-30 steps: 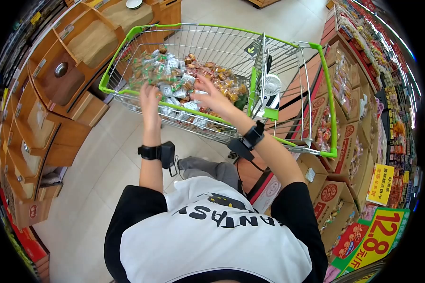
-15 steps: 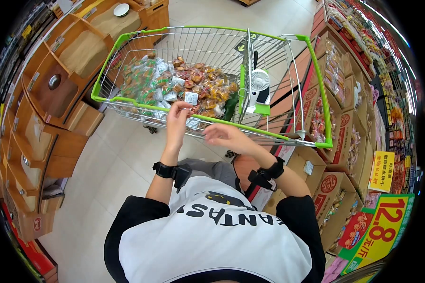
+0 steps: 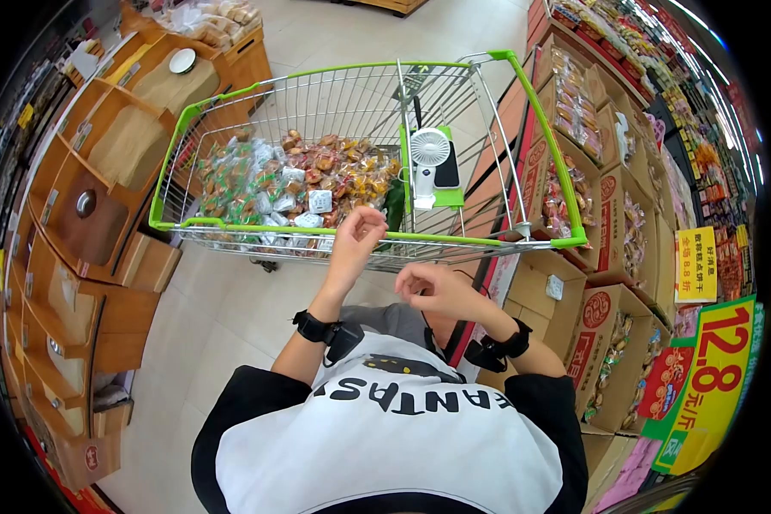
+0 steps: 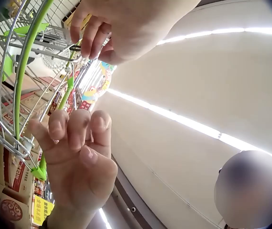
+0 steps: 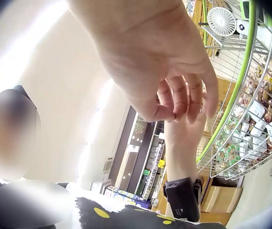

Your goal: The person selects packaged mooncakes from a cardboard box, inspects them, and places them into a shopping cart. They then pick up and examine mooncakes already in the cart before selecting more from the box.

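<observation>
My left hand (image 3: 357, 238) is raised beside the near green rail of a shopping cart (image 3: 287, 230), its fingers loosely bent around nothing. Lower and to the right, my right hand (image 3: 441, 289) hovers in front of my shirt; in the left wrist view this right hand (image 4: 81, 157) shows relaxed, half-bent fingers and a bare palm. Wrapped snacks fill the cart's basket: green-printed packets (image 3: 227, 184) at left, white packets (image 3: 319, 201) in the middle, red and yellow ones (image 3: 351, 158) at right. A dark green item (image 3: 395, 204) lies beside them.
A white handheld fan (image 3: 429, 148) and a dark phone-like object (image 3: 446, 170) sit on the cart's child-seat flap. Cardboard boxes of packaged snacks (image 3: 612, 360) line the right side, with a yellow price sign (image 3: 702, 385). Wooden display bins (image 3: 128, 154) stand on the left.
Both hands have come back from the packets in the basket toward my body and to the right. The cart sits turned and further left in the head view.
</observation>
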`<state>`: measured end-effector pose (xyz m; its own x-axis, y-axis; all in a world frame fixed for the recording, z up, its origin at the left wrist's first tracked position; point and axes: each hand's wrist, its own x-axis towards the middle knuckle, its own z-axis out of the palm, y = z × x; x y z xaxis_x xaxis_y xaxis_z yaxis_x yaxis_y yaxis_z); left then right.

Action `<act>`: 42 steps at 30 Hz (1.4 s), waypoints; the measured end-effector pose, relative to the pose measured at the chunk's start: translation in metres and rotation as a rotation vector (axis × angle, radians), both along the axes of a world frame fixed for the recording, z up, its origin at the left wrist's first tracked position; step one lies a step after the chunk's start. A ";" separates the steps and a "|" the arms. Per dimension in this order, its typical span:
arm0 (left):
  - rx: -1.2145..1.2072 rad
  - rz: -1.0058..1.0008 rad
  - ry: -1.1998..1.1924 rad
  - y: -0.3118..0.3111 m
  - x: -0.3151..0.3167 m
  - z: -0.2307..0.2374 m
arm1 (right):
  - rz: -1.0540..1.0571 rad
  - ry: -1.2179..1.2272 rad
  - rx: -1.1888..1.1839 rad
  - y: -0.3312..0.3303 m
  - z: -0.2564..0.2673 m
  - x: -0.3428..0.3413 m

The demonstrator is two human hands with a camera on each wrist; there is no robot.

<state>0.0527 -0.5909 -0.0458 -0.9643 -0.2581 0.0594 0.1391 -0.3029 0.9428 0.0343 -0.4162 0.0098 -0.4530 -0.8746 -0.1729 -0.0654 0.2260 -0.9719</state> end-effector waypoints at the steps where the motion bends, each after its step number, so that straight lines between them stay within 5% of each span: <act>1: -0.001 -0.011 0.004 0.003 -0.001 0.001 | -0.011 0.004 -0.001 0.005 -0.002 0.000; 16: -0.041 -0.244 0.064 0.045 -0.025 0.023 | -0.191 0.050 -0.071 0.060 0.028 0.011; 26: -0.088 -0.514 0.082 0.106 -0.035 0.026 | -0.660 0.273 -0.089 0.141 0.075 0.025; 37: -0.127 -0.879 0.080 0.174 -0.021 0.030 | -1.336 0.786 0.397 0.259 0.111 0.081; 42: -0.150 -1.029 0.093 0.193 -0.020 0.031 | -1.536 0.817 0.528 0.304 0.103 0.117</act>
<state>0.0332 -0.3978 -0.0143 -0.7044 0.7014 0.1088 -0.0455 -0.1975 0.9792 0.1509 -0.1118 0.1130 -0.8177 0.4222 0.3912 0.1047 0.7774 -0.6202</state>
